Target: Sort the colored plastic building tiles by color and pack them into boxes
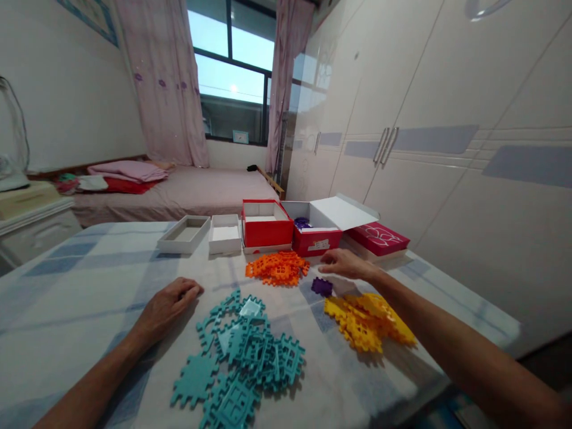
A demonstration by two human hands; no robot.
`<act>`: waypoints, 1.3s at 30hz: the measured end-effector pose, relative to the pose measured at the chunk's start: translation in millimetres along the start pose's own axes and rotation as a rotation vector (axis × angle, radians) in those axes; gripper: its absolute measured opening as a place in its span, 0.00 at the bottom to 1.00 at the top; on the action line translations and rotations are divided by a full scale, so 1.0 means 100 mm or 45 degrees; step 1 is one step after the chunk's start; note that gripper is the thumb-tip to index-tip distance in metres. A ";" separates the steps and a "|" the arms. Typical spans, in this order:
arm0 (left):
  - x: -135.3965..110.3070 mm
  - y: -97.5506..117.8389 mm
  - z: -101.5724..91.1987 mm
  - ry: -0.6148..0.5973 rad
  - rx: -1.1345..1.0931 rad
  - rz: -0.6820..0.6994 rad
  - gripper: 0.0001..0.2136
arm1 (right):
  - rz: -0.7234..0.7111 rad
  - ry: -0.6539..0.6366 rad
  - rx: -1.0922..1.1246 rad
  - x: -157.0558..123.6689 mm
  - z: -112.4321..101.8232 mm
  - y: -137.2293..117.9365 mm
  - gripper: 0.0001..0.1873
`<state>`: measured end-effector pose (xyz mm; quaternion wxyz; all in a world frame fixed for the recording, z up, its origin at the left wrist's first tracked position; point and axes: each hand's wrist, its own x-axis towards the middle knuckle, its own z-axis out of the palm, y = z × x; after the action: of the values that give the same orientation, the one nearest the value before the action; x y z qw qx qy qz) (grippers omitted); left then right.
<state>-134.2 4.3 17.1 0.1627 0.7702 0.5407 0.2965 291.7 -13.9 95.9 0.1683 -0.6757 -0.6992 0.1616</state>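
at the far left, a white cabinet (pixel 36 229) is seen beside the bed (pixel 201 185), on which folded pink bedding (pixel 129 171) is piled. in front, the table is covered by a pale cloth (pixel 102 262) patterned with blue patches. on its left part the left hand (pixel 172 304) is rested, fingers loosely bent and held close together; whether anything small is covered by them cannot be told. behind it a shallow grey-white tray (pixel 184 234) is set, and next to that a small white box (pixel 224 234).

in the near middle, teal pieces (pixel 252 351) with notched edges are heaped and spread, a few being laid flat at the rim of the heap, just to the right of the left hand. farther back a red box (pixel 267 232) is placed, its top uncovered, and in front of it orange pieces (pixel 277 268) are piled. beside the red box a crimson box (pixel 317 241) is stood with its white flap (pixel 344 211) folded out to the right; purple pieces (pixel 302 223) are contained in it.

before the crimson box a single purple piece (pixel 322 286) is laid on the cloth. just above and beyond it the right hand (pixel 342 263) is held, thumb and fingers narrowly spaced; whether anything is gripped cannot be told. yellow pieces (pixel 369 322) are heaped nearer, partly overlapped by the right forearm. to the right, a closed crimson carton (pixel 379 238) is seen, backed by a glossy white wardrobe (pixel 447 190).
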 end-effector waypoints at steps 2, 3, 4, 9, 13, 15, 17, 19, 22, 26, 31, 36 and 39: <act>0.00 0.01 0.00 0.005 0.007 -0.002 0.21 | -0.022 -0.158 -0.107 -0.14 0.12 0.04 0.17; 0.00 0.01 0.00 0.004 0.011 -0.001 0.21 | -0.026 -0.208 -0.175 -0.18 0.16 0.05 0.19; -0.01 0.00 -0.01 -0.001 0.016 0.005 0.21 | -0.025 -0.239 -0.239 -0.20 0.20 0.06 0.19; 0.00 -0.06 0.01 -0.008 0.033 0.038 0.21 | 0.012 -0.204 -0.291 -0.20 0.29 0.02 0.17; 0.00 -0.08 0.02 0.000 0.023 0.021 0.20 | 0.030 -0.181 -0.230 -0.24 0.34 0.03 0.10; 0.00 -0.07 0.01 0.006 0.022 0.016 0.20 | 0.037 -0.170 -0.188 -0.26 0.34 0.05 0.13; 0.00 -0.07 0.01 0.011 0.024 0.017 0.20 | 0.042 -0.169 -0.145 -0.27 0.32 0.07 0.18; -0.01 -0.07 0.01 0.015 0.028 0.013 0.21 | 0.008 -0.204 -0.132 -0.28 0.30 0.06 0.23; 0.00 -0.07 0.01 0.009 0.037 0.000 0.21 | -0.064 -0.229 -0.264 -0.29 0.32 0.00 0.27; 0.00 -0.05 0.00 -0.005 0.036 -0.019 0.21 | -0.103 -0.160 -0.393 -0.34 0.41 -0.06 0.22; -0.01 -0.03 0.00 -0.016 0.031 -0.009 0.22 | -0.154 -0.019 -0.246 -0.38 0.31 -0.08 0.22; -0.01 -0.05 0.00 -0.029 0.028 -0.019 0.21 | -0.202 0.382 -0.122 -0.06 -0.12 -0.13 0.23; -0.01 -0.07 0.01 -0.018 0.019 -0.015 0.21 | -0.128 0.684 -0.269 0.25 -0.32 -0.13 0.28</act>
<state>-139.3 6.1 12.3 0.1626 0.7703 0.5462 0.2862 294.2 10.9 130.4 0.2840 -0.6727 -0.6751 -0.1053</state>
